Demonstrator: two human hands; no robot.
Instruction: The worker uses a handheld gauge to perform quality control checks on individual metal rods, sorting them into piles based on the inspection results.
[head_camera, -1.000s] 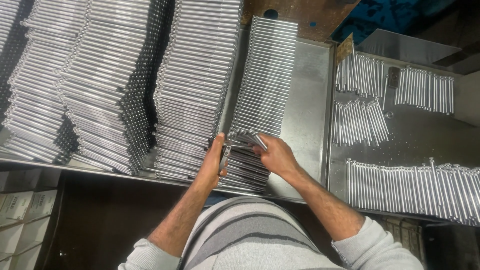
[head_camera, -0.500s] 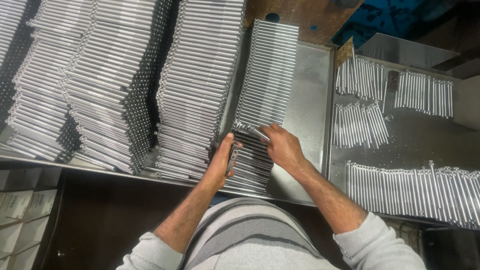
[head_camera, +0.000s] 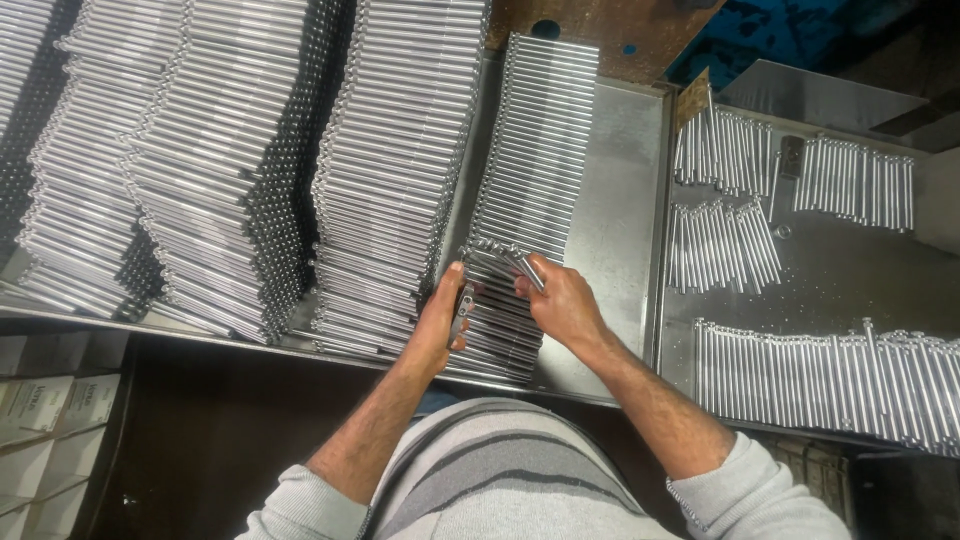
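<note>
- Both hands have shifted up the row since a second ago.
- Left hand (head_camera: 443, 318) clamps the steel rods (head_camera: 495, 262)' ends; right hand (head_camera: 560, 300) pinches their opposite ends.
- The bundle sits between both palms, atop the low rod stack (head_camera: 535, 150).

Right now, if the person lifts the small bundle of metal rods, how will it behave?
The metal rods look rigid, so probably no bending. They seem round and polished, so likely to roll or slip apart unless the right hand and left hand pinch them together. As solid-looking metal, probably heavy for their size.
</note>
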